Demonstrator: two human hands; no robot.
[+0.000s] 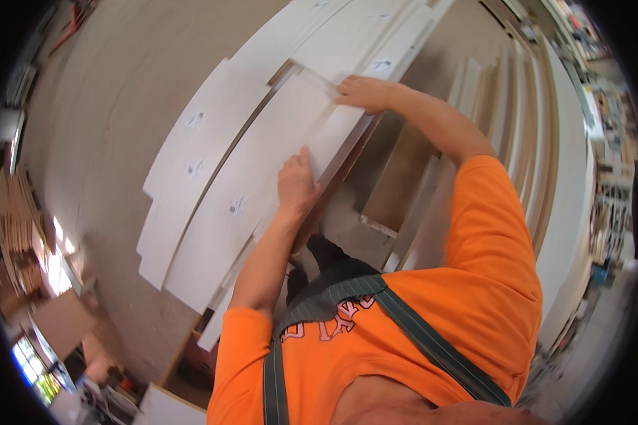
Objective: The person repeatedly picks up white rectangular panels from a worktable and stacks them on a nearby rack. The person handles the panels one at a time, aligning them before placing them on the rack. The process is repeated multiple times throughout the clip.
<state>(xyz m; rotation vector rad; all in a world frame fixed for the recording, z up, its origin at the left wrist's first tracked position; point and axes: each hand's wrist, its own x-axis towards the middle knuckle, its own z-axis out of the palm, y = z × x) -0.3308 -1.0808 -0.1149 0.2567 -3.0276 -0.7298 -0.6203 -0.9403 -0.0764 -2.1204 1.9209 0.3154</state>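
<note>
White panels lie in a low, stepped stack running from near left to far right, with small printed labels on several of them. On the near side of the stack, my left hand rests on a white panel close to its long edge, one finger pointing forward and the others slightly bent. Further along, my right hand reaches across the same edge, its fingers laid out on the white surface beside a label. Both hands touch the panels from above. The undersides of my fingers are hidden.
More long white and brown boards stand in a row at my right. A brown board lies beside the stack, near my feet. Concrete floor stretches to the left, with stacked brown sheets at the far left edge.
</note>
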